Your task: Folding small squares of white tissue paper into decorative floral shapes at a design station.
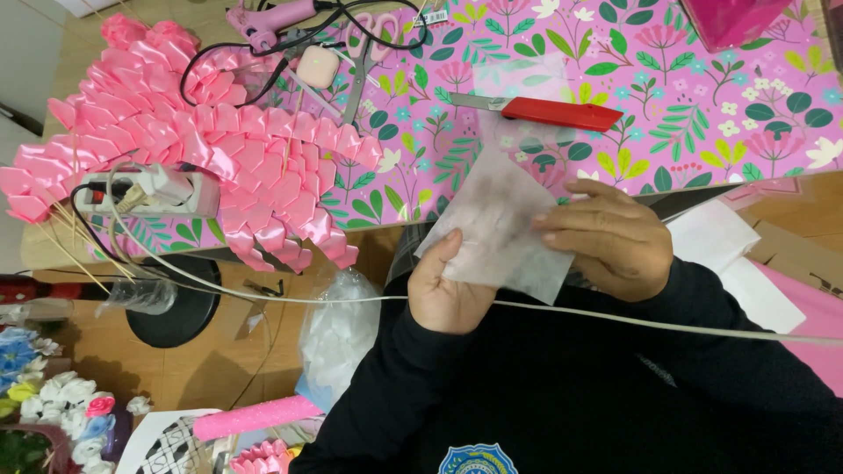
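Observation:
My left hand (443,290) pinches the near left corner of a thin white translucent sheet (500,224), thumb on top. My right hand (601,237) grips the sheet's right edge with curled fingers. The sheet is held just above the near edge of a table covered in a pink floral cloth (685,105). Both arms wear black sleeves. A white cable (615,318) runs across in front of my wrists.
A red-handled utility knife (544,111) lies beyond the sheet. Folded pink ribbon petals on sticks (219,149) cover the left, with a white power strip (149,191), a pink glue gun (268,19) and scissors (369,48). A bag of white pieces (342,329) stands on the floor.

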